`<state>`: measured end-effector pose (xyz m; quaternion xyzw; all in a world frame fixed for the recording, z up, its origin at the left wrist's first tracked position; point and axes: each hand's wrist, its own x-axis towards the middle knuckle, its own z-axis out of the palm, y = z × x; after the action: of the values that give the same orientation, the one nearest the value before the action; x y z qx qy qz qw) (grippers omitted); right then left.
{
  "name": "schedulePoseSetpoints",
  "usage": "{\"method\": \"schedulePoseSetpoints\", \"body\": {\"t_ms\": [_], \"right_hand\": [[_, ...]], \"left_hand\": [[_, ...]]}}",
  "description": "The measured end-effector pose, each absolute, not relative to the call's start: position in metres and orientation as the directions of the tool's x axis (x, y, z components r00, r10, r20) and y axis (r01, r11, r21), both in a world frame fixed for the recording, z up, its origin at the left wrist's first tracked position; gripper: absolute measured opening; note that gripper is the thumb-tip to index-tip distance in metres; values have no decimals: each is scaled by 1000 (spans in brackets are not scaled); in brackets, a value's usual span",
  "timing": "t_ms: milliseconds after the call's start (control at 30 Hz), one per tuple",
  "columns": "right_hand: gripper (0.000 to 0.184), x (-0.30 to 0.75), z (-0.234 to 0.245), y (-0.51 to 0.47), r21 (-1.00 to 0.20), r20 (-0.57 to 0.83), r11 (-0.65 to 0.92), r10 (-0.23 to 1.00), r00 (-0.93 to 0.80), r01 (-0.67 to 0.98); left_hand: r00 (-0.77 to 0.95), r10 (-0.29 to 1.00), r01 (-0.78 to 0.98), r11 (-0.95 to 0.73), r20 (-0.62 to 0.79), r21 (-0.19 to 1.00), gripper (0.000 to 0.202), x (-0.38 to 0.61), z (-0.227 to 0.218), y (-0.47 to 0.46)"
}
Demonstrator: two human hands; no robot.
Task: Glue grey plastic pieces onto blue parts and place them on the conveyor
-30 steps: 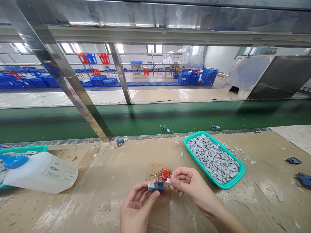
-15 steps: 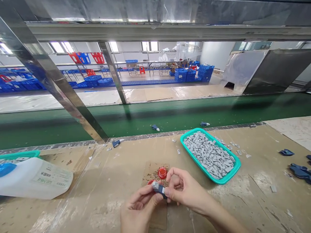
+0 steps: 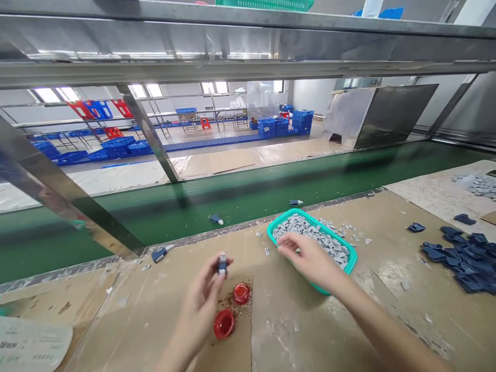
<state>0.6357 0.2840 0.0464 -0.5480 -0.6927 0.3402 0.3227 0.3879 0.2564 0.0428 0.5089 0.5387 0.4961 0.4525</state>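
My left hand pinches a small dark blue plastic part with a grey piece on it, held up over the cardboard left of the red cups. Over the near left side of a green basket is my right hand, its fingers loosely bent and apart, with nothing visible in them. The basket is heaped with small grey plastic pieces, some hidden behind that hand. Below and right of my left hand stand a red cup with liquid and a second red cup.
A pile of dark blue parts lies at the right. Beyond the bench edge runs a green belt carrying blue-grey parts. A white jug is at the lower left. A slanted metal post and overhead shelf frame the view.
My right hand has let go of the blue-grey part and moved right, over the basket. My left hand has lifted the part away from the red cups. The view has shifted right.
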Motion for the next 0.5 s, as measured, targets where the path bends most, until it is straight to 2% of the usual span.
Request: {"method": "schedulePoseSetpoints", "body": {"t_ms": [67, 100, 133, 300, 500], "right_hand": [[20, 660, 42, 312, -512, 169, 200, 977, -131, 835], [19, 670, 38, 326, -461, 164, 202, 976, -141, 864], [19, 677, 33, 338, -430, 161, 208, 975, -153, 878], [13, 682, 10, 375, -369, 150, 271, 961, -230, 889], [14, 676, -3, 379, -382, 170, 286, 956, -238, 879]], "left_hand": [[-101, 984, 301, -110, 147, 947, 35, 366, 31, 289], [-94, 978, 428, -130, 187, 894, 34, 354, 24, 308], [-106, 975, 480, -121, 194, 869, 34, 341, 19, 326], [-141, 961, 698, -73, 236, 712, 37, 293, 10, 401], [11, 963, 834, -158, 270, 528, 50, 279, 8, 447]]}}
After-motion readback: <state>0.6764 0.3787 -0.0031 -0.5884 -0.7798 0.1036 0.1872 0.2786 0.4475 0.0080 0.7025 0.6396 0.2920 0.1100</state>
